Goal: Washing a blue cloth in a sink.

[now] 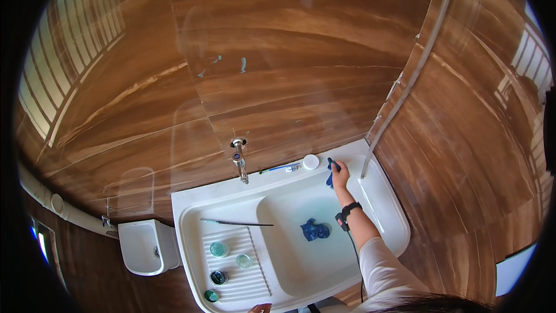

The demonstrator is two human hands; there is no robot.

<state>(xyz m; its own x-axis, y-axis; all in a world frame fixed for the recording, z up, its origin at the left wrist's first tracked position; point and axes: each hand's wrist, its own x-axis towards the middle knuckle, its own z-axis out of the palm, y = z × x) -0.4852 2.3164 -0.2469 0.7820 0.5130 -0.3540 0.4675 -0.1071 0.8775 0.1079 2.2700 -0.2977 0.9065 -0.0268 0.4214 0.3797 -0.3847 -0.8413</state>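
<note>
My right hand [340,174] grips a dark blue, wet-looking cloth or glove [330,179] at the back right rim of the white sink. A round white lid or jar [311,162] stands just left of it. In the basin [291,265], a crumpled dark blue cloth-like thing [316,230] lies in bluish water. My left hand [260,308] shows only in part at the sink's front edge; its fingers are mostly cut off by the picture's rim. On the ribbed drainboard [256,284] stand several small jars, among them a teal one [219,249] and a dark one [218,277].
A thin brush [236,223] lies above the ribs. A chrome tap [240,163] juts from the brown tiled wall. On the back ledge are a blue-handled brush [282,168] and a small clear bottle [293,168]. A grey hose [378,139] hangs at right; a smaller white basin [141,248] stands left.
</note>
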